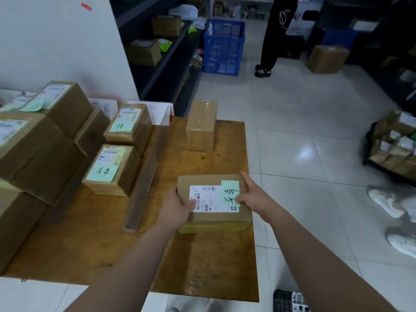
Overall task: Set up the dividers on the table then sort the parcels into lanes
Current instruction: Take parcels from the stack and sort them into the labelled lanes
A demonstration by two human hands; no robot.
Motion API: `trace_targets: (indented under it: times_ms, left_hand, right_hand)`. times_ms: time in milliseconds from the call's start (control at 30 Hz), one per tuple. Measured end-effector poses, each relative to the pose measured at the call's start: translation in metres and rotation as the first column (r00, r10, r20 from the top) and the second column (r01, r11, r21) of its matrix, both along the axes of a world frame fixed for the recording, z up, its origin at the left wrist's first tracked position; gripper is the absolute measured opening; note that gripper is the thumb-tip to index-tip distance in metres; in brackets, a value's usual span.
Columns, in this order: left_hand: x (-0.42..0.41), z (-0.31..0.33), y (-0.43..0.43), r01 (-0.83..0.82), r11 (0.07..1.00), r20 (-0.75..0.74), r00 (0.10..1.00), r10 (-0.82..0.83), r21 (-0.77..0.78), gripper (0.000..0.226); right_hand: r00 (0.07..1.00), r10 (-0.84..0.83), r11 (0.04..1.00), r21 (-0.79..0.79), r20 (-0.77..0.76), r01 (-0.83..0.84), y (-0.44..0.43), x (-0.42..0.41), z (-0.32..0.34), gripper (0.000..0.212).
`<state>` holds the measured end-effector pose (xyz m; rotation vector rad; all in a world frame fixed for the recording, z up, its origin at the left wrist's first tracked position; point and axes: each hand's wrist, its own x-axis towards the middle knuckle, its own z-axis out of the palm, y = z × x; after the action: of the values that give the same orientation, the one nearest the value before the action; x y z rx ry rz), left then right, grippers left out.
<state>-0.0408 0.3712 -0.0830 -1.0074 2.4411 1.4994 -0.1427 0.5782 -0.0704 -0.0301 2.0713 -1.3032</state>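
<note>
A flat cardboard parcel [216, 221] with a white shipping label and a green handwritten note lies near the right edge of the wooden table [108, 251]. My left hand [176, 208] grips its left side, thumb on the label. My right hand [255, 197] holds its right side, index finger stretched along the far right corner. A clear divider strip [144, 183] runs front to back left of the parcel. Beyond it stand two labelled parcels [112, 170] [129, 124]. A plain upright parcel [201, 124] stands at the far end of the right lane.
Larger boxes [38, 149] are stacked at the table's left, with folded paper signs [158, 113] behind. Shelving with boxes and a blue crate [224, 46] stand beyond. A person in black stands far off. A crate of parcels [391, 147] and white shoes are on the right floor.
</note>
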Motion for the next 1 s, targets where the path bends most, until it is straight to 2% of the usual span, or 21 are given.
trace_targets:
  times_ms: [133, 200, 267, 367, 433, 500, 600, 633, 867, 1000]
  left_hand:
    - [-0.001, 0.002, -0.019, 0.185, 0.981, -0.013, 0.983, -0.184, 0.052, 0.061]
    - [-0.001, 0.002, -0.026, 0.239, 0.971, 0.049, 0.97, -0.238, -0.015, 0.074]
    - [0.005, 0.003, -0.025, 0.216, 0.972, 0.114, 0.972, -0.206, -0.088, 0.088]
    - [0.025, 0.007, -0.012, 0.104, 0.995, 0.093, 0.99, -0.104, 0.006, 0.098]
    - [0.038, 0.004, -0.005, 0.106, 0.991, 0.086, 0.99, -0.112, 0.077, 0.106]
    - [0.05, -0.001, 0.003, 0.139, 0.98, 0.109, 0.982, -0.155, 0.144, 0.099]
    - [0.076, -0.003, 0.015, 0.157, 0.967, 0.107, 0.978, -0.181, 0.202, 0.059]
    - [0.084, -0.003, 0.018, 0.17, 0.963, 0.096, 0.976, -0.193, 0.208, 0.053]
    - [0.126, 0.008, 0.014, 0.121, 0.948, -0.006, 0.992, -0.124, 0.294, 0.051]
    - [0.151, 0.025, 0.011, 0.074, 0.956, -0.081, 0.995, -0.053, 0.284, 0.055]
  right_hand:
    - [0.989, -0.096, 0.993, 0.054, -0.114, 0.102, 0.003, 0.02, -0.007, 0.072]
    - [0.984, -0.145, 0.985, 0.079, -0.104, 0.153, 0.007, 0.031, -0.007, 0.063]
    - [0.972, -0.221, 0.967, 0.109, -0.082, 0.229, 0.007, 0.046, -0.008, 0.063]
    - [0.944, -0.316, 0.928, 0.176, -0.099, 0.329, 0.003, 0.072, -0.013, 0.061]
    - [0.928, -0.36, 0.909, 0.188, -0.099, 0.372, 0.0, 0.088, -0.016, 0.061]
    - [0.925, -0.365, 0.899, 0.217, -0.104, 0.379, -0.003, 0.103, -0.017, 0.063]
    - [0.932, -0.347, 0.901, 0.237, -0.106, 0.362, -0.012, 0.128, -0.019, 0.059]
    - [0.935, -0.336, 0.909, 0.222, -0.112, 0.353, -0.014, 0.137, -0.02, 0.056]
    - [0.938, -0.298, 0.931, 0.164, -0.176, 0.326, -0.018, 0.176, -0.003, 0.041]
    - [0.917, -0.306, 0.93, 0.126, -0.258, 0.345, -0.024, 0.196, 0.023, 0.031]
